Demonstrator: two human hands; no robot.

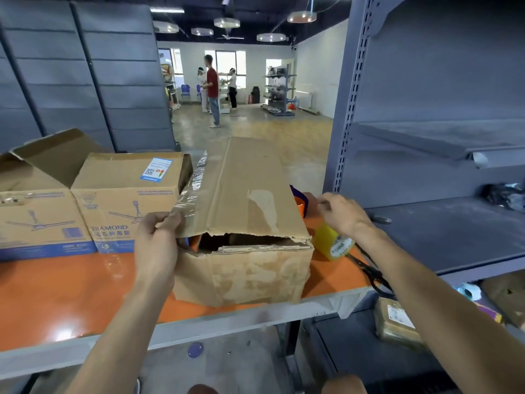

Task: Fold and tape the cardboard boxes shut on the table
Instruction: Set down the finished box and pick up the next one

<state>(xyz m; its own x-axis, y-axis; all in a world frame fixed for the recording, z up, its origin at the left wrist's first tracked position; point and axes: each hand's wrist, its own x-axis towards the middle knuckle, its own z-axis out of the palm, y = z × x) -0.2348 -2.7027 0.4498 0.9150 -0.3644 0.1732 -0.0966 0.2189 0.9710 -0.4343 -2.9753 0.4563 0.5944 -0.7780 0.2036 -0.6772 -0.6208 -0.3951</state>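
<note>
Left hand (157,245) pinches the box's (247,268) left flap (199,200), seemingly to keep it shut, while right of the box the right hand (341,213) hovers over tape (332,244), fingers curled, grip unclear.

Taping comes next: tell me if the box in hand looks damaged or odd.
The worn box is damaged: its near top edge is torn ragged, leaving a gap, and its front face is scuffed and peeled. Old clear tape lies crinkled along the left edge that the left hand grips.
</note>
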